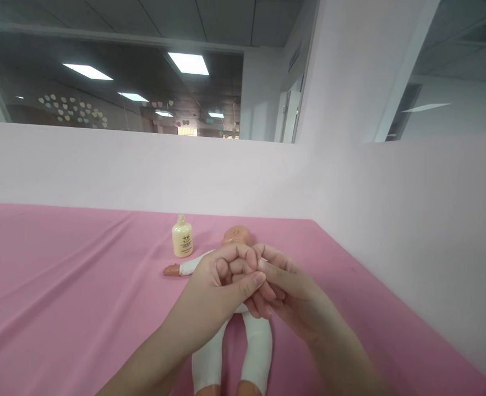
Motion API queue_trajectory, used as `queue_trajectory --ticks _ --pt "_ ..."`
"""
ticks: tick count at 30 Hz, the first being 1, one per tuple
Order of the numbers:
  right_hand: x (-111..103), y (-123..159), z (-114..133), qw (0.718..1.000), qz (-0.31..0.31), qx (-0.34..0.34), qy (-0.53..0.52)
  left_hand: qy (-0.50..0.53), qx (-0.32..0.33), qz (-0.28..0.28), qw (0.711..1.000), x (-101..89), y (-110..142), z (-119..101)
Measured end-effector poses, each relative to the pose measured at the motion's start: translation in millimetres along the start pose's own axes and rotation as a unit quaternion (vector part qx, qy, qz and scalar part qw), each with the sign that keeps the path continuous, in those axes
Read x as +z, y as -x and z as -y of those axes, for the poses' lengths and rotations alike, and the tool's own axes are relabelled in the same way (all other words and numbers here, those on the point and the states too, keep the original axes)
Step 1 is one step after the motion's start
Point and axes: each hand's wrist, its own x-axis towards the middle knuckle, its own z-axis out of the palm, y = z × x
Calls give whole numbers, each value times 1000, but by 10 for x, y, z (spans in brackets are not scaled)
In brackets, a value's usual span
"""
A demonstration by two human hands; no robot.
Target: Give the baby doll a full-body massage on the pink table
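My left hand and my right hand meet in front of me, fingers curled and interlaced at the tips. My right thumb and forefinger press against the fingertips of my left hand, and no object shows between them. Below and behind the hands lies a baby doll on its back, in a white long-sleeved suit. Its head points away from me, and one brown hand reaches out to the left. My hands hide most of its trunk and its other arm. Left of the doll's head stands a cream-coloured lotion bottle, upright, with dark print.
A pink sheet with several creases covers the padded surface. White walls border it at the back and right. Windows above show a lit room with heart-shaped stickers.
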Motion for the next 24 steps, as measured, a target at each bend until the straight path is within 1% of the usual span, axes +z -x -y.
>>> queue_trajectory --ticks 5,9,13,18,24 --pt "61 17 2 995 -72 -46 52 -21 10 -30 999 40 8 -13" --pt "81 30 3 993 -85 -54 54 -30 19 -39 999 57 6 -9" --pt "33 21 -7 996 -64 -33 51 -32 25 -31 999 44 6 12" --pt "11 14 7 1000 -23 -10 11 -26 25 -17 999 28 2 29" --pt "17 14 20 1000 -8 2 -11 -19 18 -8 1000 14 2 38"
